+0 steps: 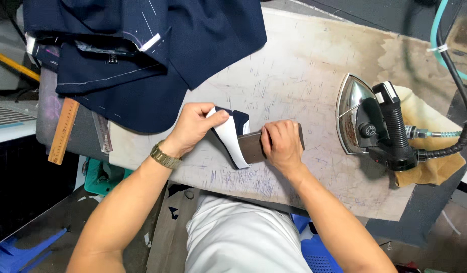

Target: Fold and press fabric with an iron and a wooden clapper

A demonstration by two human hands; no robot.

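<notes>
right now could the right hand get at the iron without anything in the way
Probably yes: the right hand presses a grey template, and only bare marked pressing board lies between it and the iron to its right.

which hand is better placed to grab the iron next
Right. The right hand presses on the grey template and lies on the same side as the steam iron, resting further right on the board. The left hand pinches the navy and white fabric piece, farther from it.
</notes>
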